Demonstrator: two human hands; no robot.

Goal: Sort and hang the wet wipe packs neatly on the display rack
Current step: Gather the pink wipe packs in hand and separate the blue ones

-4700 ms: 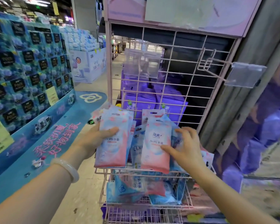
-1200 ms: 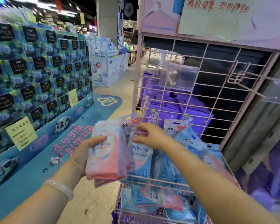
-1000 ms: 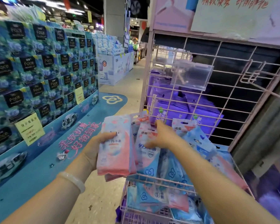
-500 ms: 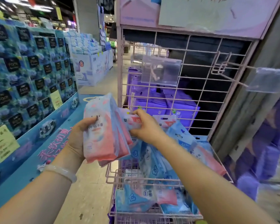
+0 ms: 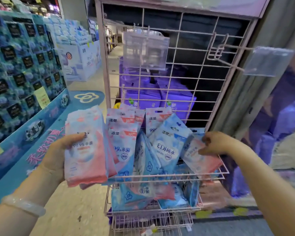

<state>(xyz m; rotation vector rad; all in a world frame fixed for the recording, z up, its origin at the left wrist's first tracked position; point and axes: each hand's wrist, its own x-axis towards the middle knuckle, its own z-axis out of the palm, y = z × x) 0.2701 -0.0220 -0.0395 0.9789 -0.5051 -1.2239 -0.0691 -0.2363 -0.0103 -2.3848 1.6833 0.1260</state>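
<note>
1. My left hand (image 5: 58, 155) is wrapped around a stack of pink wet wipe packs (image 5: 86, 147), thumb across the front, stack upright and just off the left edge of the wire basket (image 5: 169, 176).
2. My right hand (image 5: 215, 143) is nearly shut, fingertips pinching the top corner of one pink pack (image 5: 199, 157) at the basket's right edge.
3. That pack lies tilted, its long axis running down and rightward toward the front right corner, hang-hole end under my fingers.
4. The blue packs (image 5: 169, 145) stand loose in the middle of the basket, between my two hands.
5. The empty hook (image 5: 228, 53) juts from the rack grid (image 5: 186, 82) above and slightly right of my right hand, the nearer one, so I judge hanging means lifting straight up.
</note>
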